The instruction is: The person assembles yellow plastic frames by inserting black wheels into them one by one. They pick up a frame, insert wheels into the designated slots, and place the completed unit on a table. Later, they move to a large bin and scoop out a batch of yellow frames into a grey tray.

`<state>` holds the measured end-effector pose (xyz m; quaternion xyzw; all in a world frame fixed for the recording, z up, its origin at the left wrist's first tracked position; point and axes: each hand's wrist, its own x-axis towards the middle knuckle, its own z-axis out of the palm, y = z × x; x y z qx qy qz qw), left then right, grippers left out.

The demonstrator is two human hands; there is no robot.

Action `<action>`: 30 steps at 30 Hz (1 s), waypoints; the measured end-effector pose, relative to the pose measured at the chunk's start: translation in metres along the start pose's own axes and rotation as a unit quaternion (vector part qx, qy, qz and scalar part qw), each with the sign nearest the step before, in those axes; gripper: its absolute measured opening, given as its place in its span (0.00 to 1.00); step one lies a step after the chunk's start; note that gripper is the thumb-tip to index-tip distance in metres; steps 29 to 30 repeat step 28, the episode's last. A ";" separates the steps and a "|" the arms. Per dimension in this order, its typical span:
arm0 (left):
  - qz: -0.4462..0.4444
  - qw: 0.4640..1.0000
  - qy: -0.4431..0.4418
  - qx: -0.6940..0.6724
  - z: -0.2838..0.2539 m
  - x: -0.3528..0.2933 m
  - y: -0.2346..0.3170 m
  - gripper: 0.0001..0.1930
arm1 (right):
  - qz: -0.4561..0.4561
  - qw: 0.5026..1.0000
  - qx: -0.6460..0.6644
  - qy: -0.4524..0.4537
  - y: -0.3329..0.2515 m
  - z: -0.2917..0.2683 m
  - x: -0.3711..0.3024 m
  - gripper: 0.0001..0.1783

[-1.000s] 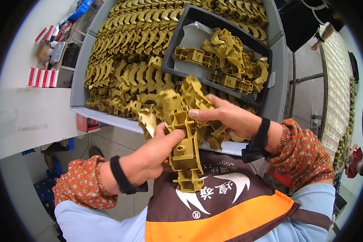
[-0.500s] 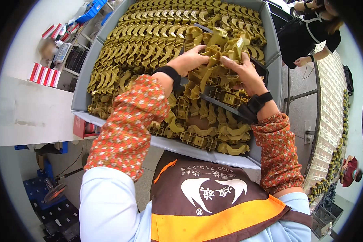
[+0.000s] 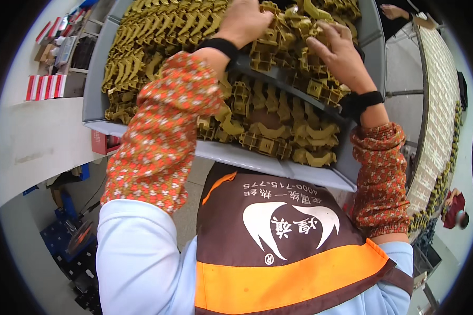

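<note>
Olive-yellow moulded plastic parts (image 3: 168, 34), curved and ribbed, lie in dense rows inside a large grey box (image 3: 97, 84). My left hand (image 3: 242, 23) is at the top edge of the picture, its fingers curled beside a heap of these parts (image 3: 265, 50); what it grips is hidden. My right hand (image 3: 347, 60) is at the right of the heap, thumb and fingers closed around an olive-yellow plastic part (image 3: 315, 31). Beneath the heap, a dark tray (image 3: 276, 79) slants across the box. More parts (image 3: 268, 142) lie in front of it, near the box's front wall.
A white table (image 3: 42, 131) stands left of the box, with red-and-white cartons (image 3: 46, 87) at its back. A red box (image 3: 100, 142) is beside the grey box's left corner. On the right runs a long bench (image 3: 441, 100) lined with parts. Other people are at the right.
Both hands have moved farther forward, the right also outward, and have drawn apart. The clump held between them has shifted away from me. The whole view has shifted, so the box appears higher.
</note>
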<state>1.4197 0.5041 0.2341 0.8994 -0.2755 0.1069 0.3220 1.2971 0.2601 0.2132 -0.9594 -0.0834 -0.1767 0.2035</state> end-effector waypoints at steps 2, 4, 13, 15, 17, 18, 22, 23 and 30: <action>0.082 0.993 0.063 -0.066 -0.010 -0.030 0.010 0.17 | 0.022 0.998 0.045 0.024 -0.014 -0.026 -0.009 0.31; 0.111 0.980 -0.002 -0.168 -0.012 -0.080 0.019 0.11 | 0.054 0.995 0.086 0.023 -0.055 -0.064 -0.025 0.25; 0.010 0.890 -0.441 -0.118 0.124 -0.212 0.063 0.40 | 0.496 0.791 0.105 -0.343 -0.021 -0.032 -0.232 0.40; -0.009 0.878 -0.471 -0.081 0.149 -0.207 0.077 0.48 | 0.617 0.722 0.210 -0.234 -0.023 -0.034 -0.219 0.40; -0.060 0.843 -0.523 -0.107 0.179 -0.205 0.081 0.54 | 0.699 0.627 0.287 -0.189 -0.024 -0.030 -0.224 0.40; -0.092 0.850 -0.512 -0.082 0.194 -0.217 0.085 0.54 | 0.726 0.579 0.312 -0.201 -0.018 -0.018 -0.236 0.38; -0.058 0.875 -0.480 -0.031 0.200 -0.221 0.093 0.51 | 0.722 0.520 0.389 -0.239 -0.001 0.013 -0.250 0.31; -0.070 0.869 -0.488 -0.037 0.199 -0.218 0.089 0.51 | 0.713 0.515 0.405 -0.248 0.002 0.018 -0.252 0.29; -0.078 0.847 -0.525 -0.042 0.197 -0.205 0.083 0.53 | 0.728 0.407 0.462 -0.301 0.032 0.048 -0.251 0.30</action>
